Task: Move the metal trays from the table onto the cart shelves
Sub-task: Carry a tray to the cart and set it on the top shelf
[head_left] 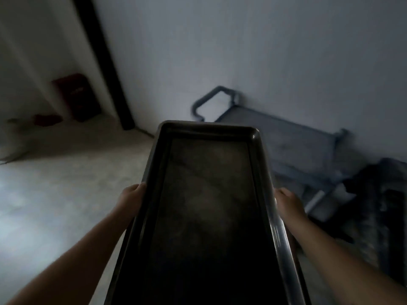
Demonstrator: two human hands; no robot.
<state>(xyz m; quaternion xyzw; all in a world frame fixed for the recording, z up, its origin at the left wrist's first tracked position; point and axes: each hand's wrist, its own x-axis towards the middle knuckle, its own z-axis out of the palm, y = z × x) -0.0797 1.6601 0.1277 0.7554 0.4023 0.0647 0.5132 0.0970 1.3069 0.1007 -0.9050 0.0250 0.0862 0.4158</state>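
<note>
A long dark metal tray (pixel 207 205) fills the middle of the head view, held level in front of me with its short end pointing away. My left hand (pixel 132 198) grips its left rim and my right hand (pixel 288 202) grips its right rim, fingers hidden under the edges. Beyond the tray's far end, against the wall, stands the grey metal cart (pixel 284 142) with a tubular handle (pixel 211 100) at its left end and a flat top shelf. The cart's lower parts are blurred and partly hidden by the tray.
A dark vertical post (pixel 105 62) runs down to the floor at the left. A dark red box (pixel 77 95) leans on the wall beyond it. Pale concrete floor (pixel 66 172) spreads to the left. A dark, blurred bulky shape (pixel 378 205) sits at the right.
</note>
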